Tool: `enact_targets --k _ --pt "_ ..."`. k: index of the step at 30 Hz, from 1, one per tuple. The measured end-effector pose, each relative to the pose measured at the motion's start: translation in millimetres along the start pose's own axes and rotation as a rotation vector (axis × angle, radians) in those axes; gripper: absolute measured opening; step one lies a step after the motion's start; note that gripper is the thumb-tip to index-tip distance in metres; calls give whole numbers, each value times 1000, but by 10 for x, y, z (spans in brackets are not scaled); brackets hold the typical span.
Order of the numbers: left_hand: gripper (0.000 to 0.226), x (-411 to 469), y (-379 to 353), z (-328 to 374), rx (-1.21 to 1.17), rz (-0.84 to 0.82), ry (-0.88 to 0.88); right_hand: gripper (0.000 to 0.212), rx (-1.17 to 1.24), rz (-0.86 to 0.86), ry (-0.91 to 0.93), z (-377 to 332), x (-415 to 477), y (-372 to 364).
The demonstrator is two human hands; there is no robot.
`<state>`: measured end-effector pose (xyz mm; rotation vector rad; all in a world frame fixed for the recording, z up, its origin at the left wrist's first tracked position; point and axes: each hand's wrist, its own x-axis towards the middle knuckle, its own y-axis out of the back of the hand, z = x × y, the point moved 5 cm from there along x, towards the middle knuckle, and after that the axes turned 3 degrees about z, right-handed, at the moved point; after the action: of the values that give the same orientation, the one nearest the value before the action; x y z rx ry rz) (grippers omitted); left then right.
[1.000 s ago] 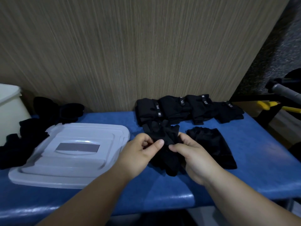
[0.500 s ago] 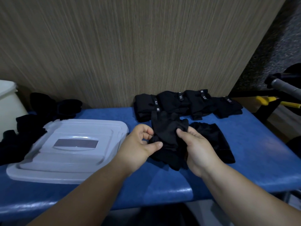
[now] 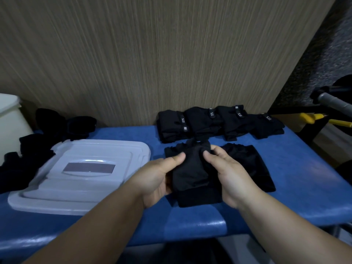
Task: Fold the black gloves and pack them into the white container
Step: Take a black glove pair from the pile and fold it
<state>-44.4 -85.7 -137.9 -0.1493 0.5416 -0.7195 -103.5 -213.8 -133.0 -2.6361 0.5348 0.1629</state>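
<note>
Near the front of the desk (image 3: 297, 189), the left hand (image 3: 158, 181) and right hand (image 3: 231, 178) each pinch the glove (image 3: 190, 174) by its sides, thumbs on top. It looks soft, light and floppy; best gripped along both folded edges.
</note>
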Motion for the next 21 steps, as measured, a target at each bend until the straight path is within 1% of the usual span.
enact_targets --k 1,2,5,6,7,8,11,12,13,14,16,18,20,21 --pt "47 5 12 6 -6 16 -19 14 -42 -16 -1 12 -7 -7" --pt "43 16 32 13 -19 45 -45 18 -88 -30 2 19 -14 -10" --pt "30 26 73 40 -71 112 -91 48 -327 5 51 11 -11 54" --pt "28 30 80 40 -78 134 -94 52 -413 44 69 1 -7 85" --pt "27 36 91 34 -86 159 -94 51 -466 78 83 -8 -1 115" --pt "26 44 99 27 -94 188 -95 46 -483 103 98 -17 4 137" --pt "20 61 109 -2 -93 253 -103 20 -505 162 185 -83 11 187" --pt "18 68 114 -14 -63 276 -111 15 -537 184 216 -111 11 203" --pt "18 78 136 -29 2 305 -125 12 -586 204 238 -139 4 217" --pt "19 87 157 -32 116 338 -153 11 -655 223 257 -160 1 228" --pt "25 115 196 -24 414 399 -237 12 -830 252 305 -187 -10 243" --pt "44 136 226 -18 649 463 -333 11 -1086 261 361 -203 -20 236" --pt "69 128 241 -3 878 552 -463 18 -1300 243 392 -187 -31 206" --pt "70 100 225 18 980 590 -537 22 -1352 233 416 -178 -37 192"
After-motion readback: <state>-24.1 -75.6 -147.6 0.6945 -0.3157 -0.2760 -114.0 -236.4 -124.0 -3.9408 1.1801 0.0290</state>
